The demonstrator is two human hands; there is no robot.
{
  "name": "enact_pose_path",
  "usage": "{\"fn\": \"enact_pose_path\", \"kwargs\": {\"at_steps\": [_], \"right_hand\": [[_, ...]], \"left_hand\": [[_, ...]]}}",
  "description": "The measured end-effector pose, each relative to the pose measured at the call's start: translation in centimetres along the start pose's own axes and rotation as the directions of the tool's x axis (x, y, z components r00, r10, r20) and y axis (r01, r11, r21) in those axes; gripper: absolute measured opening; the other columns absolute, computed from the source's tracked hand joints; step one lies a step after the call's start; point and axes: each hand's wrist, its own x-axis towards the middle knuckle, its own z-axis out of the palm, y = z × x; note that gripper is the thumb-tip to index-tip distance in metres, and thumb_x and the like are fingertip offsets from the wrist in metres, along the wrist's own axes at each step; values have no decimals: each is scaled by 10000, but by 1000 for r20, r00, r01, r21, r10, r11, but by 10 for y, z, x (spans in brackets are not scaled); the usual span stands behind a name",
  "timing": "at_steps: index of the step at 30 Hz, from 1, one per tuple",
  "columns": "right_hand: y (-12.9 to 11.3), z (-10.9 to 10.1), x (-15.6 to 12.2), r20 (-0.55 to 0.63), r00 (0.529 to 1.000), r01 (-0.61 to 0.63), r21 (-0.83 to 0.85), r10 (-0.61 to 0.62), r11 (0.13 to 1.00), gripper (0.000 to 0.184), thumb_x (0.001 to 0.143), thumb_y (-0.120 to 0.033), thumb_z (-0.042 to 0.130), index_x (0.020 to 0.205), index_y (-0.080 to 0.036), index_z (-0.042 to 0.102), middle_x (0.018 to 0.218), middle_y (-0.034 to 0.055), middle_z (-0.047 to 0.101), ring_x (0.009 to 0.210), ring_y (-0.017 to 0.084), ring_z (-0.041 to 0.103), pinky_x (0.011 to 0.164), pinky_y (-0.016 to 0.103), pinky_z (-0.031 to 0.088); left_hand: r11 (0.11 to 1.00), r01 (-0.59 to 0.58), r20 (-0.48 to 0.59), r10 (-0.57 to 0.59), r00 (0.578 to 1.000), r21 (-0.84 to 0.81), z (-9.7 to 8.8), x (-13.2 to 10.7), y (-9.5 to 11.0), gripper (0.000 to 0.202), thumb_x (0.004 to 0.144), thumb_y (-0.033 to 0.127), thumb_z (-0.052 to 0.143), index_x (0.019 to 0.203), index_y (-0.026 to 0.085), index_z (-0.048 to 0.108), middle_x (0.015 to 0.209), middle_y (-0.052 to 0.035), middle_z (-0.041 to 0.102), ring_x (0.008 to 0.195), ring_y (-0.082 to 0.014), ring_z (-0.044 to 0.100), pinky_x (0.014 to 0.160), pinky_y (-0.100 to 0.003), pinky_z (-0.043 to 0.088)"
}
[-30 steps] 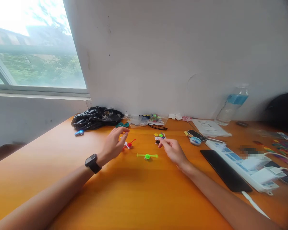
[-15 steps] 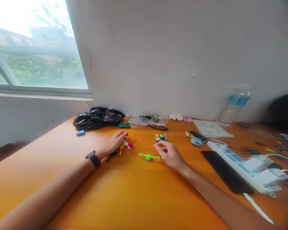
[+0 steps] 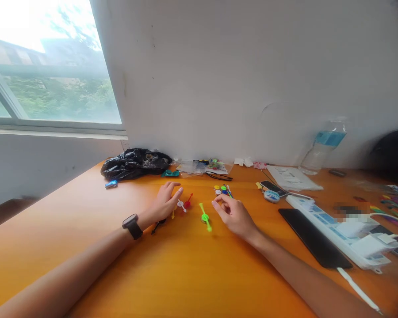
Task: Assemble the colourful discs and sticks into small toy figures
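Note:
A green arrow spinner point(image 3: 204, 217) on a small round base stands on the table between my hands, its pointer slanting towards me. My left hand point(image 3: 166, 201) lies low over the table with fingers stretched out and apart, nothing in its grasp. By its thumb sit a white arrow spinner point(image 3: 180, 204), a red arrow spinner point(image 3: 187, 204) and a yellow arrow spinner point(image 3: 173, 213), partly covered. A black arrow spinner point(image 3: 157, 226) is under my left wrist side. My right hand point(image 3: 235, 217) is to the right of the green spinner, fingers curled and thumb near the index; no object shows in them.
Small coloured discs point(image 3: 218, 190) and sticks lie behind my right hand. A black plastic bag point(image 3: 135, 163) and clear bags point(image 3: 192, 167) line the wall. To the right are a black phone point(image 3: 313, 236), a power strip point(image 3: 331, 229), a tape roll point(image 3: 271, 196) and a bottle point(image 3: 318, 150).
The green pointer has turned from nearly crosswise to slanting towards me. My left hand and the coloured spinners beside it have shifted right; its fingers are spread wider. My right hand barely moved.

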Motion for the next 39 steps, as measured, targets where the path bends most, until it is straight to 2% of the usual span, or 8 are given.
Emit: {"fn": "enact_pose_path", "kwargs": {"at_steps": [6,12,18,21,24,27,34,39], "right_hand": [[-3,0,-1,33,999,-9,-21,10,1000,306,987,-515,557,911,-230,638,561,-55,489,526,154,478,565,294,337],[-3,3,-5,177,984,17,-11,-15,1000,263,983,-461,588,1020,-222,692,649,-32,574,592,151,524,589,280,373],[-5,5,-10,273,954,128,7,-125,992,241,974,-392,632,1117,-224,730,822,16,691,706,164,595,640,278,431],[-4,6,-11,263,948,178,20,-177,984,235,967,-353,643,1140,-220,730,930,42,722,763,174,618,681,286,462],[-3,7,-10,259,948,187,26,-187,982,244,963,-336,649,1162,-216,723,945,45,724,773,178,623,700,292,474],[-3,7,-10,267,947,170,50,-177,984,239,970,-319,642,1174,-222,721,934,34,728,756,172,621,703,292,474],[-10,9,-12,257,926,261,98,-278,960,181,970,-246,639,1136,-238,710,998,28,723,791,166,605,748,291,477],[-13,9,-11,156,917,361,73,-368,930,364,899,-266,735,1249,-240,640,1158,84,670,1051,241,622,923,354,517]], "left_hand": [[927,110,46,-135,990,359,-18,0,2,592,1033,644,350,1275,153,577,1001,-158,743,959,-345,717,783,-401,501],[986,56,142,-79,987,158,-11,-4,9,570,1029,650,378,1276,179,583,821,-75,750,771,-271,716,678,-331,471],[981,-14,299,72,952,-192,-4,-8,21,576,1002,660,483,1341,201,569,1030,-70,764,745,-199,693,664,-302,517],[975,-96,300,154,941,-198,-1,-11,23,527,1013,628,493,1302,207,623,1057,-85,735,777,-194,670,720,-321,543],[968,-238,200,250,947,-84,1,-13,19,489,993,588,561,1305,225,660,1289,-147,639,1122,-282,636,997,-424,525],[952,-305,214,303,928,-28,2,-14,18,477,990,569,580,1342,254,648,1467,-157,536,1435,-360,423,1183,-502,388],[951,-291,263,310,914,-110,4,-15,35,455,1065,565,424,1138,222,714,1111,-110,697,1044,-265,630,983,-393,499],[952,-254,230,289,929,-171,14,-22,43,478,1062,568,430,1327,238,652,1217,-118,706,1106,-281,650,1003,-404,506]]}}
